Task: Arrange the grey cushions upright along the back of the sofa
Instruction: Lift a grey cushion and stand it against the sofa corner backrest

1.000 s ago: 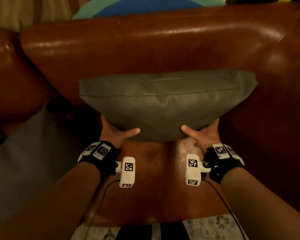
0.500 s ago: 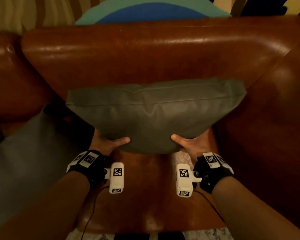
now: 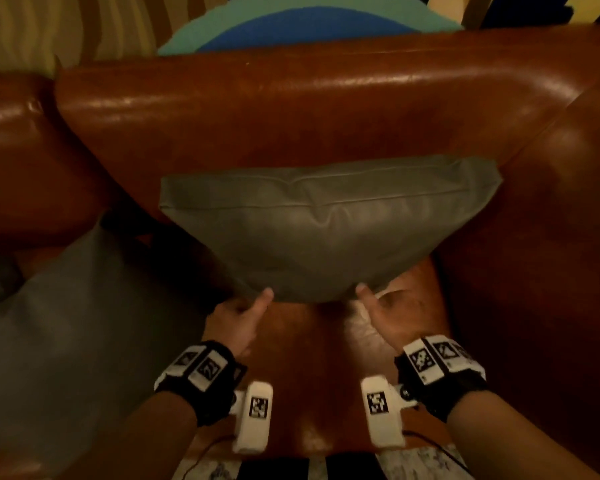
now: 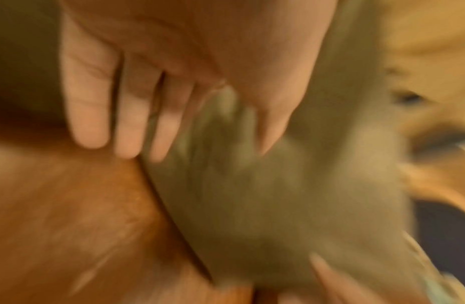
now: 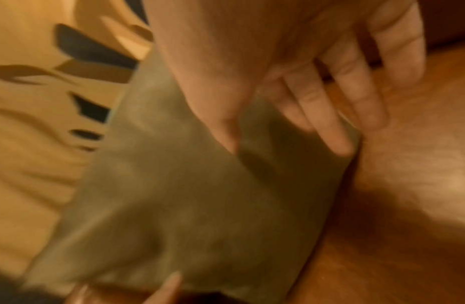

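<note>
Seen from the head, the grey cushion (image 3: 326,237) stood upright before the sofa backrest (image 3: 291,109), its bottom edge pinched by the left hand (image 3: 238,320) and right hand (image 3: 392,317). The blurred left wrist view showed fingers (image 4: 127,115) behind the cushion (image 4: 252,205) with the thumb in front. The right wrist view showed that hand pinching it likewise.

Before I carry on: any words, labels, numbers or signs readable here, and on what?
None readable.
On the left wristband and right wristband: black-and-white square code patterns, no letters.
On the left wrist camera and right wrist camera: the same patterns.
On the grey cushion and sofa: no print visible.
Wrist views are blurred.
</note>
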Tool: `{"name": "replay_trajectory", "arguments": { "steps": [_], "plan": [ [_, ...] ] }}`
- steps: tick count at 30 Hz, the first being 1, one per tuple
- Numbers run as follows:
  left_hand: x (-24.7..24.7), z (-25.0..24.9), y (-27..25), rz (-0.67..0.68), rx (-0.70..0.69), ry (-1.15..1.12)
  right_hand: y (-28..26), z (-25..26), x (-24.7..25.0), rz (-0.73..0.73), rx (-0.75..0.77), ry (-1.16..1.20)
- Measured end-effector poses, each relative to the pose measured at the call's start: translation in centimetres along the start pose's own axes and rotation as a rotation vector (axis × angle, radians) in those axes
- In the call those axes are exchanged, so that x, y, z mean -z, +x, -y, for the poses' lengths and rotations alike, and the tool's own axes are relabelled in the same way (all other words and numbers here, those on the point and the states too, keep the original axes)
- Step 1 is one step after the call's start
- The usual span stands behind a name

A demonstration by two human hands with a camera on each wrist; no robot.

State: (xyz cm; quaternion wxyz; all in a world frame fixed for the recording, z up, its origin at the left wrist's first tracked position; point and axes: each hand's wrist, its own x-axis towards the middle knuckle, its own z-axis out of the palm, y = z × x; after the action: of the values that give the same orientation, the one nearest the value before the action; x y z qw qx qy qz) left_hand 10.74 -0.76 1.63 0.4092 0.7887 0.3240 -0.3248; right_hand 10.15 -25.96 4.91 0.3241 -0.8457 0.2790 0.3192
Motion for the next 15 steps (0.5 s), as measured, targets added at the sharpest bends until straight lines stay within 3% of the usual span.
{"name": "replay_trajectory", "arguments": {
  "steps": [2, 4, 6, 8, 9, 11, 13, 15],
  "plan": [
    [0.4, -1.3, -2.9, 0.104, -0.252, 0.323, -1.6, 0.3, 0.0, -0.018, 0.244, -0.151],
    [1.4, -4.7, -5.8, 0.176, -0.517, 0.395, -2.8, 1.5, 1.1, -0.261, 0.586, -0.063],
    [2.8, -9.1, -7.0, 0.044, -0.79, 0.457, -2.9, 3.5, 3.5, -0.489, 0.869, -0.044],
    [4.1, -13.3, -6.1, -0.2, -1.01, 0.64, -1.5, 5.3, 6.2, -0.469, 0.868, -0.301],
    [4.7, -15.1, -5.1, -0.264, -0.981, 0.798, -0.2, 5.9, 7.3, -0.384, 0.737, -0.49],
    [5.4, -17.2, -2.4, -0.224, -0.727, 1.103, 2.1, 6.7, 8.5, -0.21, 0.536, -0.737],
    [5.4, -17.4, -0.6, -0.117, -0.584, 1.267, 3.9, 6.8, 8.0, -0.149, 0.488, -0.805],
    [5.1, -17.1, 0.3, -0.112, -0.593, 1.282, 4.6, 6.9, 7.1, -0.211, 0.496, -0.785]
  ]
}}
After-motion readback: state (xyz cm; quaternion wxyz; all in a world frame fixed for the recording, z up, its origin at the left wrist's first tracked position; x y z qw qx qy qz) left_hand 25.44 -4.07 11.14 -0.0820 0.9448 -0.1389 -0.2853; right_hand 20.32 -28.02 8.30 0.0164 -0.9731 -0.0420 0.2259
